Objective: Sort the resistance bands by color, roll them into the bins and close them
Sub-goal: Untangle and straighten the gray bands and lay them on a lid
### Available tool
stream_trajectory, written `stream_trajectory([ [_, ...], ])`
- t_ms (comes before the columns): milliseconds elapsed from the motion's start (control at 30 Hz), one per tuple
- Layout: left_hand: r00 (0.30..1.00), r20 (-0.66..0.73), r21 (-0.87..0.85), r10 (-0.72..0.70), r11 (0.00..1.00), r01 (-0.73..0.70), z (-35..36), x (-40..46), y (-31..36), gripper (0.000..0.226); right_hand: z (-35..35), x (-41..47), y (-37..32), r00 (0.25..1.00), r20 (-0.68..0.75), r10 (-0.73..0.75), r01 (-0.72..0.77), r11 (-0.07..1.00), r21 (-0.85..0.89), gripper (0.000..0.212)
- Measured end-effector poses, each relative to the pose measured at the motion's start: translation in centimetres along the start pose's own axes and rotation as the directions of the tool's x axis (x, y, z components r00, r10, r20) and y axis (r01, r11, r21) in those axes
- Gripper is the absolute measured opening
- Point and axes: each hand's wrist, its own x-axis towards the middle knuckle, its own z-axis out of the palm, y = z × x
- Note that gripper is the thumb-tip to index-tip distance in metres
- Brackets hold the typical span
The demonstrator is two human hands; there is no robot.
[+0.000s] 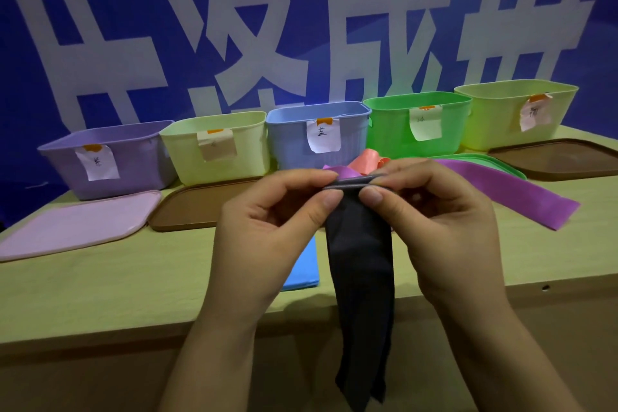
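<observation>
Now both hands work w/ the black band [363, 264]: left hand [267, 227] & right hand [441, 227] pinch its top edge above the table [133, 294], rest hangs down. Looks like rolling just starts. Next: roll it tight, pick its bin.

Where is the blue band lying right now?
In the head view, the blue band lies flat on the table near its front edge, just left of centre, partly hidden behind the left hand and beside the hanging black band.
</observation>
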Motion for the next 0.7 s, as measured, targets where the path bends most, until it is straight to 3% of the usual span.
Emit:
stream_trajectory([
  [433,0.997,0.024,0.098,0.072,0.992,-0.074,0.19,-0.19,-0.01,0.016,-0.06,-0.22,-0.47,1.0,-0.005,0.025,-0.025,0.997,-0.068,0.015],
  [600,0.996,0.019,0.08,0.083,0.993,-0.085,-0.25,-0.23,-0.08,0.041,-0.11,-0.33,-0.84,0.997,0.0,0.081,-0.081,0.996,0.024,0.037],
  [700,0.995,0.029,0.062,0.091,0.994,-0.093,-0.65,-0.15,-0.29,0.042,-0.11,-0.13,-0.91,0.992,0.081,0.095,-0.095,0.995,-0.003,0.023],
])
